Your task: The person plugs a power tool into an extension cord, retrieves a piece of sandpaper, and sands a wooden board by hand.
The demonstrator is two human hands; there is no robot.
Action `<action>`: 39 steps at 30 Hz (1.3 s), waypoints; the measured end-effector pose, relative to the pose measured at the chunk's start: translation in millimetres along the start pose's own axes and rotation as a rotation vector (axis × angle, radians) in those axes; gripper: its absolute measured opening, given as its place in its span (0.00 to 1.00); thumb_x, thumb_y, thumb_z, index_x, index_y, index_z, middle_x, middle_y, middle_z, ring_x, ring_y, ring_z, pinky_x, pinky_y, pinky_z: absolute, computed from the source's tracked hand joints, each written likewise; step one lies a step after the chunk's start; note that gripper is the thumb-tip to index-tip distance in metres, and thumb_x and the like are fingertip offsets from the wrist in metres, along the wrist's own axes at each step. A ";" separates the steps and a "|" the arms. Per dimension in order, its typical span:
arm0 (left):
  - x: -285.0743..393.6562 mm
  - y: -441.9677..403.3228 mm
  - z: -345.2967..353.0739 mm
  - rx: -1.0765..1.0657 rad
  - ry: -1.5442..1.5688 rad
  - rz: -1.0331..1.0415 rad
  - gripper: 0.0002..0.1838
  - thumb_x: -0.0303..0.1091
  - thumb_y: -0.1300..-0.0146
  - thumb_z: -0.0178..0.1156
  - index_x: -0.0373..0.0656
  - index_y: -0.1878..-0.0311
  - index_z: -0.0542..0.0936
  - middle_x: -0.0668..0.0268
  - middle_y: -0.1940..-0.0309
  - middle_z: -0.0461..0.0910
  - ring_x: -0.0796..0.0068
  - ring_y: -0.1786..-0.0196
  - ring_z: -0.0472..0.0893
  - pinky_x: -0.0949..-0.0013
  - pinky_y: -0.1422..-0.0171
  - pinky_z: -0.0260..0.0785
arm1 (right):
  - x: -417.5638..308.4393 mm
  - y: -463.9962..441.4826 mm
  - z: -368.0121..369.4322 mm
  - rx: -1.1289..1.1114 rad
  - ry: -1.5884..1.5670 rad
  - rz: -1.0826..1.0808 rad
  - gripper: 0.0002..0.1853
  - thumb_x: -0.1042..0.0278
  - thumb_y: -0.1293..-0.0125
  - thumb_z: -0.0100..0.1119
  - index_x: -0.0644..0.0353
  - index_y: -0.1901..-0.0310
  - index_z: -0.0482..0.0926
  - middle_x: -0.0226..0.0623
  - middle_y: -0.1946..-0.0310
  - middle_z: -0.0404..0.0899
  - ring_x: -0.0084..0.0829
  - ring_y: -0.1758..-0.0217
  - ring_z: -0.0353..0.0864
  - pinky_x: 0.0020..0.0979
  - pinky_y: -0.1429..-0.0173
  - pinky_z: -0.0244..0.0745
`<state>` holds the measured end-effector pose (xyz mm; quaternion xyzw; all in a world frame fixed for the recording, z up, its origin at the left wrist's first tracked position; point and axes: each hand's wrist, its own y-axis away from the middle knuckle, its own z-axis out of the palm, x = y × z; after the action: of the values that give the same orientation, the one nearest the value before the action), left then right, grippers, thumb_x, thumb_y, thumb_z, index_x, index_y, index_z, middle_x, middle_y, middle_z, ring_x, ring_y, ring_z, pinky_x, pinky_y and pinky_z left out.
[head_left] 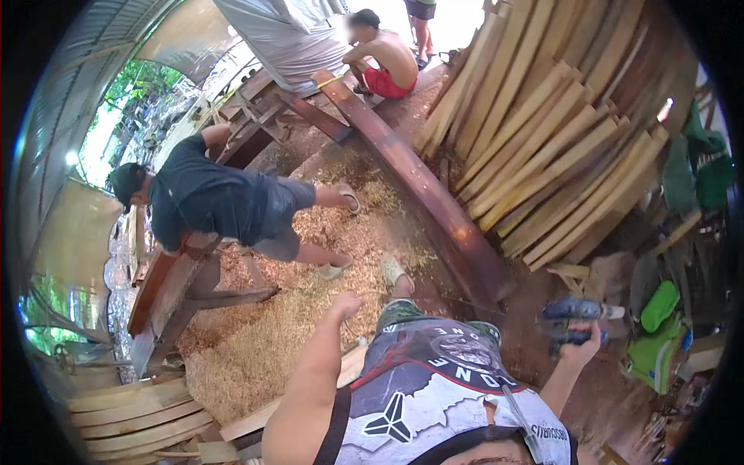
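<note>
My right hand is wrapped around a blue power tool with a pale tip pointing right; motion blur hides its exact kind. My left hand hangs out in front over the shavings, fingers curled in, and nothing shows inside them. Beyond it, pale wood shavings cover the ground. A long, dark reddish beam lies ahead, between my hands and the stacked timber.
A person in dark clothes bends over a wooden workpiece on the left. Another in red shorts sits by the beam's far end. Stacked planks stand at right; more boards lie lower left. Green bags sit at right.
</note>
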<state>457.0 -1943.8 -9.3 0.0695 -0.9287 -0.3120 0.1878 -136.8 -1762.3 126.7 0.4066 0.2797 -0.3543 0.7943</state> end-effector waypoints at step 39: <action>-112.3 -432.0 -422.7 0.528 0.814 -0.738 0.30 0.55 0.32 0.53 0.31 0.52 0.82 0.36 0.54 0.82 0.37 0.47 0.80 0.48 0.40 0.69 | 618.2 83.2 1030.7 -0.955 0.425 1.070 0.06 0.66 0.31 0.54 0.57 0.62 0.72 0.28 0.73 0.68 0.28 0.73 0.70 0.35 0.65 0.73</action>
<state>731.2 -2493.8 5.3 0.5449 -0.7428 -0.0641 0.3836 456.1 -2804.9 239.9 0.1579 0.3143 0.3266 0.8773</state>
